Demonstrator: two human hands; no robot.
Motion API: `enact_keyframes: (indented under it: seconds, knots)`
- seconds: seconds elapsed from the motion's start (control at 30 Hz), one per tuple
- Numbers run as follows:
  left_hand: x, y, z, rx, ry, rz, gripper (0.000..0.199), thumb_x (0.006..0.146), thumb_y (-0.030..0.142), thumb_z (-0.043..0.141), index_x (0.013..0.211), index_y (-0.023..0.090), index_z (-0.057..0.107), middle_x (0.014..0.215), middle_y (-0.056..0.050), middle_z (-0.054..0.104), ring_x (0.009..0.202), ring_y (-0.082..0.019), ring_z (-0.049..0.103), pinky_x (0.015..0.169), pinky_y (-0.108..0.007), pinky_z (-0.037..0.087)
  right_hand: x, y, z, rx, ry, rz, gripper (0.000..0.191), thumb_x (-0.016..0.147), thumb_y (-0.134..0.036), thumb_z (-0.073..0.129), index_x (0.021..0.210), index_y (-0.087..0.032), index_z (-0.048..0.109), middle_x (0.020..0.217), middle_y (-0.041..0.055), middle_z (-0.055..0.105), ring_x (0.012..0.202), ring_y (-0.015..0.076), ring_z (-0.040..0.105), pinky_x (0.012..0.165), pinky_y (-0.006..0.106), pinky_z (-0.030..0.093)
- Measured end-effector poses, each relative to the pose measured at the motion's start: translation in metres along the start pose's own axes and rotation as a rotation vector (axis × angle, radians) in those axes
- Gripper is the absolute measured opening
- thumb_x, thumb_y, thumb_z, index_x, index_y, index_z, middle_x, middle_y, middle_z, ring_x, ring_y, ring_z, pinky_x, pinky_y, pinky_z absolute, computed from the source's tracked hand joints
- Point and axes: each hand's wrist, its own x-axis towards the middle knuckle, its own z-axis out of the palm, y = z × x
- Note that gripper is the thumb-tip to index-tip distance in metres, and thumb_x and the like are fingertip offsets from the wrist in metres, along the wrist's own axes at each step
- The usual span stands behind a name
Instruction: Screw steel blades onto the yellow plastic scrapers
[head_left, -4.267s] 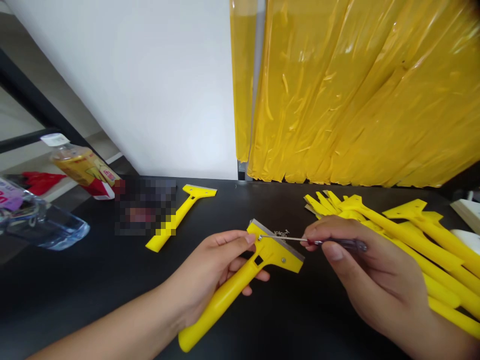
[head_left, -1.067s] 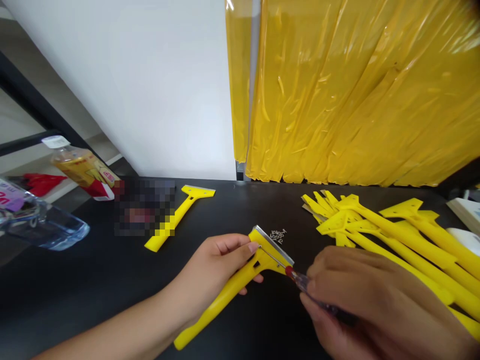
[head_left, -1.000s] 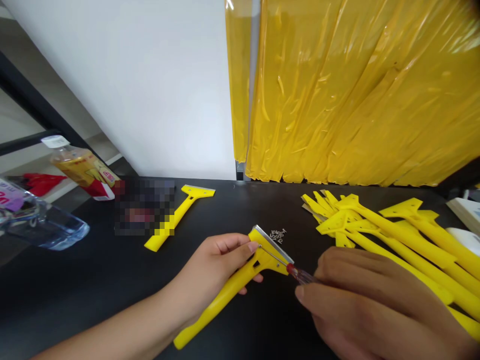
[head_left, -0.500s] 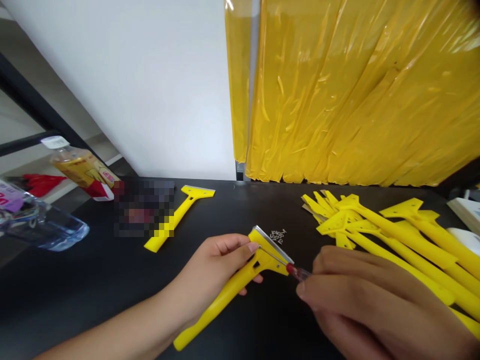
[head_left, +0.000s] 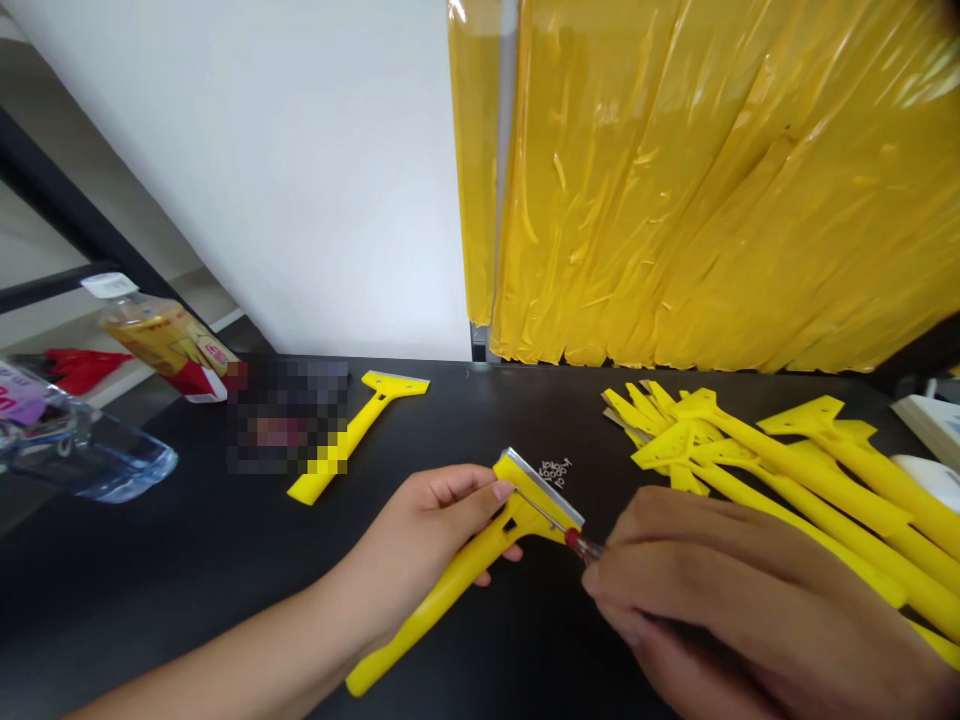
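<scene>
Since the earlier view, the right hand (head_left: 720,600) has swung down to the scraper's head, its grip closed on a screwdriver (head_left: 581,545) whose red collar sits just beside the blade and whose thin shaft lies across the head. The left hand (head_left: 427,520) grips the neck of a yellow plastic scraper (head_left: 457,575) over the black bench (head_left: 187,580). Small metal parts (head_left: 555,472) lie just beyond the blade, and a heap of yellow scrapers (head_left: 810,480) lies to the right.

Yellow plastic scraper (head_left: 465,570) w/ silver blade (head_left: 541,487), red-collared screwdriver (head_left: 579,546), black table (head_left: 187,570), streaky amber-yellow plastic sheet (head_left: 675,200).
</scene>
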Motion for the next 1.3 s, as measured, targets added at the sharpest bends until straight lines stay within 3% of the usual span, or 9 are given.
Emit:
enact_keyframes:
  seconds: [0.17, 0.4, 0.57, 0.7, 0.87, 1.0, 1.1, 1.3]
  knots:
    - [0.0000, -0.0006, 0.0001, -0.010, 0.005, -0.002, 0.036, 0.096, 0.051, 0.068, 0.107, 0.018, 0.077, 0.102, -0.010, 0.080, 0.079, -0.018, 0.071, 0.060, -0.022, 0.052, -0.0020, -0.0016, 0.0020, 0.007, 0.025, 0.127, 0.032, 0.090, -0.002, 0.057, 0.112, -0.023, 0.065, 0.083, 0.0004, 0.075, 0.072, 0.0163, 0.073, 0.068, 0.026, 0.061]
    - [-0.0007, 0.0012, 0.0011, 0.022, 0.006, 0.003, 0.038, 0.096, 0.052, 0.068, 0.106, 0.017, 0.076, 0.101, -0.010, 0.078, 0.084, -0.021, 0.072, 0.061, -0.024, 0.052, 0.0022, 0.0011, -0.0001, -0.091, 0.042, -0.020, 0.026, 0.093, -0.003, 0.057, 0.109, -0.021, 0.066, 0.083, 0.0027, 0.075, 0.068, 0.0159, 0.070, 0.062, 0.028, 0.058]
    - [-0.0009, 0.0019, 0.0012, 0.013, -0.006, 0.007, 0.038, 0.097, 0.051, 0.066, 0.107, 0.016, 0.076, 0.103, -0.010, 0.079, 0.084, -0.020, 0.071, 0.062, -0.024, 0.052, 0.0021, -0.0005, -0.0007, -0.017, 0.024, 0.009, 0.029, 0.091, -0.004, 0.057, 0.110, -0.023, 0.068, 0.088, 0.0031, 0.077, 0.073, 0.0169, 0.074, 0.062, 0.026, 0.060]
    - [-0.0005, 0.0012, 0.0002, 0.005, -0.009, -0.004, 0.038, 0.096, 0.052, 0.067, 0.108, 0.017, 0.076, 0.103, -0.010, 0.079, 0.084, -0.019, 0.071, 0.063, -0.024, 0.052, 0.0005, -0.0019, 0.0007, -0.092, 0.099, -0.018, 0.020, 0.093, -0.008, 0.062, 0.106, -0.022, 0.065, 0.081, 0.0027, 0.077, 0.070, 0.0189, 0.074, 0.062, 0.029, 0.060]
    - [-0.0010, 0.0025, 0.0004, 0.009, -0.003, -0.007, 0.037, 0.094, 0.052, 0.070, 0.106, 0.017, 0.077, 0.102, -0.010, 0.079, 0.083, -0.020, 0.071, 0.062, -0.024, 0.052, 0.0001, -0.0050, 0.0004, -0.048, 0.033, -0.002, 0.027, 0.093, -0.002, 0.055, 0.108, -0.021, 0.066, 0.079, 0.0022, 0.074, 0.067, 0.0165, 0.071, 0.061, 0.028, 0.059]
    - [-0.0017, 0.0026, 0.0013, 0.001, 0.021, -0.001, 0.038, 0.094, 0.053, 0.070, 0.106, 0.018, 0.078, 0.102, -0.010, 0.080, 0.081, -0.019, 0.070, 0.061, -0.023, 0.052, 0.0005, -0.0066, 0.0028, 0.052, 0.064, 0.080, 0.031, 0.089, -0.001, 0.058, 0.111, -0.020, 0.068, 0.084, 0.0005, 0.075, 0.070, 0.0131, 0.071, 0.067, 0.022, 0.060]
    - [-0.0014, 0.0018, 0.0013, -0.004, 0.011, 0.002, 0.037, 0.094, 0.052, 0.070, 0.106, 0.018, 0.078, 0.100, -0.009, 0.080, 0.081, -0.019, 0.071, 0.061, -0.024, 0.052, -0.0006, -0.0057, 0.0040, -0.003, 0.095, 0.077, 0.027, 0.090, -0.005, 0.062, 0.109, -0.023, 0.067, 0.084, 0.0002, 0.076, 0.073, 0.0153, 0.073, 0.071, 0.025, 0.062]
    - [-0.0007, 0.0011, 0.0002, 0.014, -0.002, -0.003, 0.038, 0.094, 0.053, 0.070, 0.106, 0.017, 0.077, 0.102, -0.010, 0.079, 0.083, -0.021, 0.072, 0.062, -0.025, 0.052, 0.0019, -0.0033, 0.0014, -0.093, 0.089, -0.017, 0.025, 0.095, -0.008, 0.054, 0.100, -0.026, 0.070, 0.075, 0.0012, 0.073, 0.060, 0.0163, 0.071, 0.057, 0.026, 0.059]
